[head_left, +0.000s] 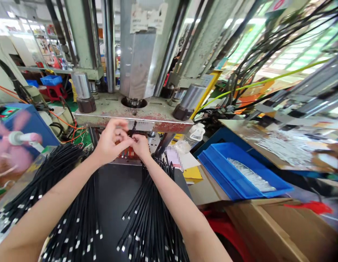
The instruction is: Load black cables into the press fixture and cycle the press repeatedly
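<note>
My left hand and my right hand meet at the mould fixture under the press plate. Both hands have their fingers curled and pinched together on a thin black cable end that runs up toward the plate. A bundle of black cables with white tips lies under my right forearm. Another bundle of the same cables spreads out on the left under my left forearm.
A vertical press with steel columns rises behind the plate. A blue tray with white parts sits on the right, above a cardboard box. A pink fan stands at left. Yellow papers lie beside the cables.
</note>
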`<state>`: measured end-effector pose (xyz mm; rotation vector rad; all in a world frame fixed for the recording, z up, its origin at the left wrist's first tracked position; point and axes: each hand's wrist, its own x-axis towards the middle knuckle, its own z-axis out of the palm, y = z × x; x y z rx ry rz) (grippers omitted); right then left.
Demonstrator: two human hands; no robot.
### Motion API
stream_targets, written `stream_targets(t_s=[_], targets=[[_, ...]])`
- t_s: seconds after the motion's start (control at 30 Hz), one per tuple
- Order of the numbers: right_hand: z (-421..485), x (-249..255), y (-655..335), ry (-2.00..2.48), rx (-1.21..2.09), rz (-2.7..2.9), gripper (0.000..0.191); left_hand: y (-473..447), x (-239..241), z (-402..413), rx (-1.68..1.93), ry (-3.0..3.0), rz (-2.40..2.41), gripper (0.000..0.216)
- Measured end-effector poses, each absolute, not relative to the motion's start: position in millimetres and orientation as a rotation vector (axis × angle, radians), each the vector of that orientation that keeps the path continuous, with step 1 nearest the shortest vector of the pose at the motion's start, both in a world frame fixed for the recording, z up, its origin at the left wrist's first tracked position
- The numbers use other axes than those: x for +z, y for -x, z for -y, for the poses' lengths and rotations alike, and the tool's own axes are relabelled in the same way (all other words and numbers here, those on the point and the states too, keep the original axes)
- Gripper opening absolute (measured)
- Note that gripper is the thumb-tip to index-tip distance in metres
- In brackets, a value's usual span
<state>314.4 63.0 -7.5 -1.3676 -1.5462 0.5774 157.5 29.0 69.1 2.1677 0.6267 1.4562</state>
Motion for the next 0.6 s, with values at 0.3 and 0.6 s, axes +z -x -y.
stream_targets(t_s=[0.3, 0.6], targets=[[-74, -9, -317, 1.494, 0.594, 1.704, 0.012, -123, -23, -33, 0.432, -3.145, -0.868, 0.042], [-89, -8, -319, 1.715, 0.210, 1.873, 0.018, -146, 1, -57, 0.067, -2.947, -1.172, 0.061]])
